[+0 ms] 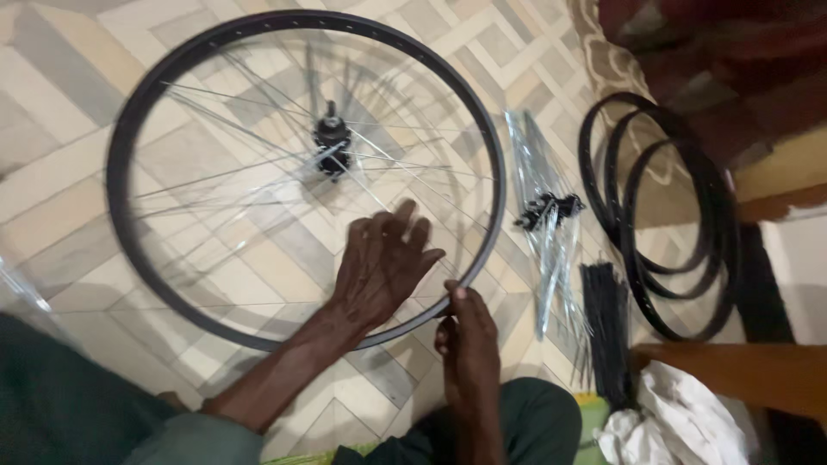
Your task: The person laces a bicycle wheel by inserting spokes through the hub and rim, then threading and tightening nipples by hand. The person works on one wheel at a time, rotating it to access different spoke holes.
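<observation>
Black wheel rim (138, 129) lies flat on the floor; right hand (469, 340) pinches its near edge, left hand (379, 263) spread open over spokes (233, 172).

Bicycle wheel (138, 112) lying flat in front of me

I am looking down on a black rim laced with thin silver spokes (215, 176) that are running in to a dark hub (332, 138) at the centre, its axle pointing up. The wheel is resting on the patterned tile floor, its near edge lying closest to my knees. My left hand (379, 263) is spreading over the spokes inside the rim, and my right hand (465, 331) is pinching the rim's near right edge.
</observation>
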